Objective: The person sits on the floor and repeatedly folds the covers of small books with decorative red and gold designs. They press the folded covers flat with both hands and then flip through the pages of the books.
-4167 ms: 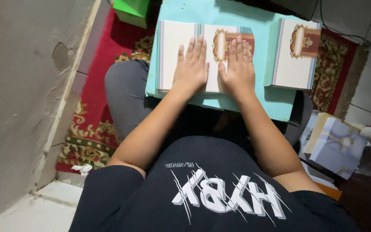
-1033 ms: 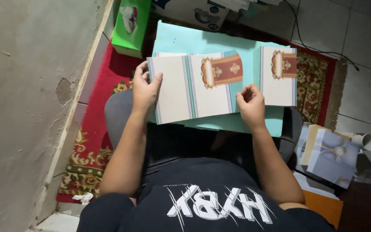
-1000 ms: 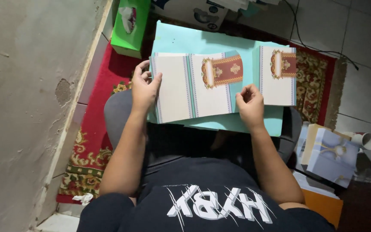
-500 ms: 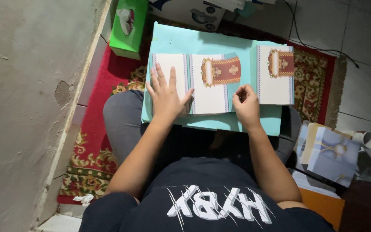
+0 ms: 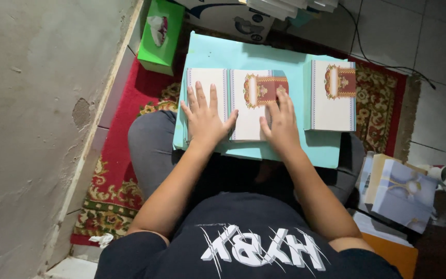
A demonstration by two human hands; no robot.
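Left hand: fingers spread, palm flat on left panel of open card, gripping nothing. Right hand: fingers extended, slightly apart, pressed flat on right panel, tips touching red-gold emblem. Card lies unfolded under both palms on light blue board across lap. Second card just right of right-hand fingers, apart from them. Green tissue box beyond left fingers, toward wall. Red patterned rug beneath. Stack of blue-grey cards on floor, far right.
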